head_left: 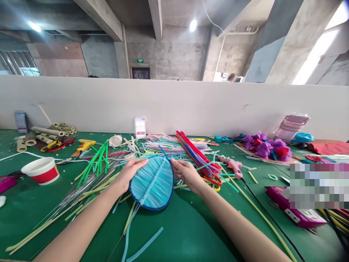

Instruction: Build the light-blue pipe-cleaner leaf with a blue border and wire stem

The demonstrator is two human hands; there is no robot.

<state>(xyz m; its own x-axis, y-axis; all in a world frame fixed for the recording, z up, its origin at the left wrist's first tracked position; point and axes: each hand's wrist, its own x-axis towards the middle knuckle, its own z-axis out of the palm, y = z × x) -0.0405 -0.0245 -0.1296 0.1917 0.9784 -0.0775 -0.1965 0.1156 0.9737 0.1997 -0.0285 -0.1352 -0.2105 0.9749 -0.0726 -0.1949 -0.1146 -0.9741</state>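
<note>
Between my hands is a round blue disc (156, 185) covered with light-blue pipe cleaners, with a darker blue rim and a pale strip running diagonally across it. My left hand (129, 173) pinches its upper left edge, thumb on the front. At the upper right edge, my right hand (187, 174) has thumb and fingers closed on the rim, close to a dark-blue pipe cleaner end (163, 151) that sticks up. A thin stem and a light-blue pipe cleaner (128, 233) hang below the disc. Another light-blue piece (145, 244) lies on the green table (188, 236).
Bundles of red and purple pipe cleaners (197, 156) lie behind the disc. Green pipe cleaners (98, 160), a yellow glue gun (85, 146) and a paper cup (40, 170) are left. Right are a pink glue gun (231, 165), its cord, purple flowers (263, 145) and a magenta case (294, 207).
</note>
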